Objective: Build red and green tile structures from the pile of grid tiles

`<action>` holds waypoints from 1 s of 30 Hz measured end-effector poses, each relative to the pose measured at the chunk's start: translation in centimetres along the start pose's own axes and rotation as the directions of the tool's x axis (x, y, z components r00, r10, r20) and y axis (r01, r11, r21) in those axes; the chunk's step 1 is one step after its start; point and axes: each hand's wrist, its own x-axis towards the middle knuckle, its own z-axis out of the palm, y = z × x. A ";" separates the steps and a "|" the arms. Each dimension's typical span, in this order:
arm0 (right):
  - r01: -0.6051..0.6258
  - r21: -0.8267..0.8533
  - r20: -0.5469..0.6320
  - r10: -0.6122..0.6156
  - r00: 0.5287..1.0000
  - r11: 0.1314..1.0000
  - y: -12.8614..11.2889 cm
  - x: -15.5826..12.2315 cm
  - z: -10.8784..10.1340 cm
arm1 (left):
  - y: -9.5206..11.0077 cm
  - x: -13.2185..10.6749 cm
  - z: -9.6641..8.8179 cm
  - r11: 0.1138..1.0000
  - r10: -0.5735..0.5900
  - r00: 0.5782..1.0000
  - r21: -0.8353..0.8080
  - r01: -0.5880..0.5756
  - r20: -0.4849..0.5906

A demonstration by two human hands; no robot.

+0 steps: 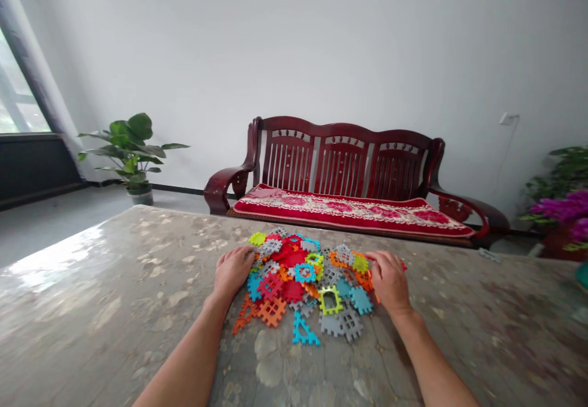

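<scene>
Left hand palm-down at the pile's left edge, fingers loosely curled and touching tiles; hold on any tile impossible to tell. Right hand palm-down at the right edge, fingers half-curled and partly hidden; same uncertainty. Multicoloured plastic interlocking tiles heaped between both hands on a mottled stone-look tabletop. Beyond the table, dark red wooden bench with floral cushion

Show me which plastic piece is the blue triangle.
The light-blue triangular frame at the near edge of the pile; the orange triangular piece lies further left, by the left hand.
</scene>
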 end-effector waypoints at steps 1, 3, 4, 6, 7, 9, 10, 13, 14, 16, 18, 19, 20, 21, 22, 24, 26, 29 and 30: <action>-0.038 0.033 -0.056 0.040 0.998 0.999 0.5 0.1 -0.3 | 0.0 0.0 0.0 1.000 0.001 1.000 0.003 -0.001 0.001; -0.144 0.087 -0.143 0.155 0.977 0.986 1.9 0.3 -1.0 | 0.1 -0.1 -0.1 1.000 0.000 1.000 0.011 0.000 0.002; -0.209 0.104 -0.171 0.225 0.959 0.972 2.6 0.3 -1.3 | 0.1 -0.1 -0.1 1.000 0.001 1.000 0.016 -0.001 0.003; -0.332 0.118 -0.193 0.350 0.917 0.936 4.2 0.1 -1.6 | 0.1 -0.1 -0.2 1.000 0.005 1.000 0.025 -0.006 0.005; -0.377 0.122 -0.194 0.395 0.898 0.918 5.0 -0.1 -1.5 | 0.1 -0.1 -0.2 1.000 0.009 1.000 0.026 -0.009 0.004; -0.414 0.134 -0.191 0.434 0.880 0.900 6.1 -0.4 -1.2 | 0.0 -0.1 -0.1 1.000 0.015 1.000 0.021 -0.015 0.002; -0.408 0.147 -0.194 0.431 0.881 0.901 6.5 -0.6 -1.0 | 0.0 0.0 -0.1 1.000 0.015 1.000 0.017 -0.015 0.001; -0.365 0.180 -0.206 0.397 0.894 0.914 7.2 -0.8 -0.2 | -0.2 0.1 0.1 1.000 0.013 1.000 0.008 -0.013 0.003; -0.361 0.181 -0.197 0.394 0.898 0.915 7.3 -0.8 -0.1 | -0.2 0.1 0.1 1.000 0.014 1.000 0.008 -0.014 0.003; -0.380 0.176 -0.158 0.407 0.900 0.908 7.5 -0.8 0.2 | -0.3 0.2 0.2 1.000 0.017 1.000 0.012 -0.017 -0.004; -0.403 0.175 -0.113 0.425 0.898 0.898 7.6 -0.9 0.4 | -0.4 0.2 0.3 1.000 0.018 1.000 0.015 -0.017 -0.012; -0.410 0.177 -0.097 0.430 0.898 0.895 7.6 -0.9 0.4 | -0.4 0.2 0.3 1.000 0.017 1.000 0.017 -0.017 -0.015; -0.415 0.176 -0.085 0.434 0.897 0.892 7.6 -1.0 0.4 | -0.5 0.3 0.3 1.000 0.018 1.000 0.017 -0.017 -0.016; -0.421 0.171 -0.076 0.438 0.896 0.891 7.6 -1.1 0.4 | -0.5 0.3 0.3 1.000 0.020 1.000 0.018 -0.020 -0.014; -0.426 0.161 -0.069 0.441 0.895 0.890 7.5 -1.1 0.3 | -0.5 0.3 0.3 1.000 0.023 1.000 0.019 -0.022 -0.012; -0.428 0.132 -0.068 0.439 0.896 0.894 7.4 -1.1 0.2 | -0.5 0.3 0.3 0.999 0.025 1.000 0.023 -0.025 -0.007; -0.410 0.093 -0.076 0.417 0.906 0.907 7.2 -1.2 0.1 | -0.5 0.3 0.3 0.999 0.022 1.000 0.026 -0.022 -0.006; -0.414 -0.005 -0.047 0.414 0.909 0.910 7.1 -1.2 0.1 | -0.4 0.2 0.3 1.000 0.013 1.000 0.021 -0.012 -0.013; -0.437 -0.051 -0.024 0.436 0.899 0.898 7.1 -1.2 0.2 | -0.4 0.2 0.3 1.000 0.011 1.000 0.018 -0.011 -0.014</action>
